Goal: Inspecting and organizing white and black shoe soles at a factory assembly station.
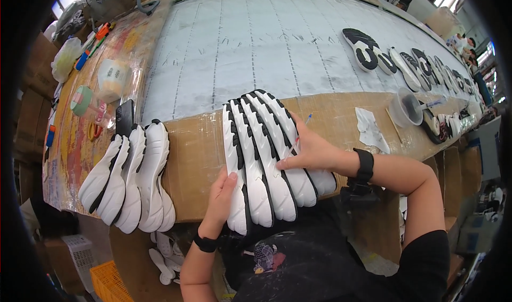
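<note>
Several white-and-black shoe soles [265, 187] stand on edge in a tight row at the table's near edge, in front of my body. My left hand [218, 198] is closed against the row's left side, its thumb along the outermost sole. My right hand [312, 150] clasps the row from the right, thumb across the white sidewalls and other fingers partly hidden behind. A thin, pen-like stick [308, 119] with a blue end also shows at the right hand, slanting down between thumb and fingers. Further left, another group of white soles [128, 182] leans together on the table edge.
Black-and-white soles [368, 54] lie in a line along the moving-belt-like white surface [250, 46] at right. A clear plastic cup [405, 108] and crumpled paper [372, 128] sit on the cardboard. A green-lidded bottle [90, 105] and black box-like object [125, 118] stand left.
</note>
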Tool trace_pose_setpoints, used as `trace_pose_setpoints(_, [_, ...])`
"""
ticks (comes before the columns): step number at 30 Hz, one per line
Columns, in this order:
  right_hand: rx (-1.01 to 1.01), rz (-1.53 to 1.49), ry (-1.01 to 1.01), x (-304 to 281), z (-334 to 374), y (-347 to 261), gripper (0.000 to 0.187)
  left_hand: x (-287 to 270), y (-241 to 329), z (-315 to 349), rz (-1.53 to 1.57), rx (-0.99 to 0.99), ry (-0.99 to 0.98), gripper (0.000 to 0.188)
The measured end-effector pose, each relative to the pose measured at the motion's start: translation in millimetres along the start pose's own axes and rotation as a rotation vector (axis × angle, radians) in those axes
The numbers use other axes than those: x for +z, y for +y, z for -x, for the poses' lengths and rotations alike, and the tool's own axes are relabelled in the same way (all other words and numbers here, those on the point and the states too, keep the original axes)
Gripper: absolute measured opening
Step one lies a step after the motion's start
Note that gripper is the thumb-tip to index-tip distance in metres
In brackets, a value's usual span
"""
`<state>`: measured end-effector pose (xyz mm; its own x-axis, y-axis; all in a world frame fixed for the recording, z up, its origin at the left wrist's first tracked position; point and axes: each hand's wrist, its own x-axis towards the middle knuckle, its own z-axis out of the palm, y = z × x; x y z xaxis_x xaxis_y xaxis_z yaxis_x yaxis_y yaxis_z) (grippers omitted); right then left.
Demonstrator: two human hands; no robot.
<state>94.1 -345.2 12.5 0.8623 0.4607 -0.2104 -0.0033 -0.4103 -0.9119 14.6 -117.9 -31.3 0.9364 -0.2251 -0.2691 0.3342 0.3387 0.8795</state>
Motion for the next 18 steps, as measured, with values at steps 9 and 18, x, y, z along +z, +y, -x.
trace_pose_setpoints(9, [0.071,-0.025,0.022,-0.5,1.7,-11.0,0.105,-0.5,0.2,-3.6,-0.197,0.131,-0.018,0.041])
trace_pose_setpoints(18, [0.133,-0.049,0.011,1.4,-0.8,-15.6,0.106,-3.6,3.8,-2.7,-0.350,0.161,-0.054,0.042])
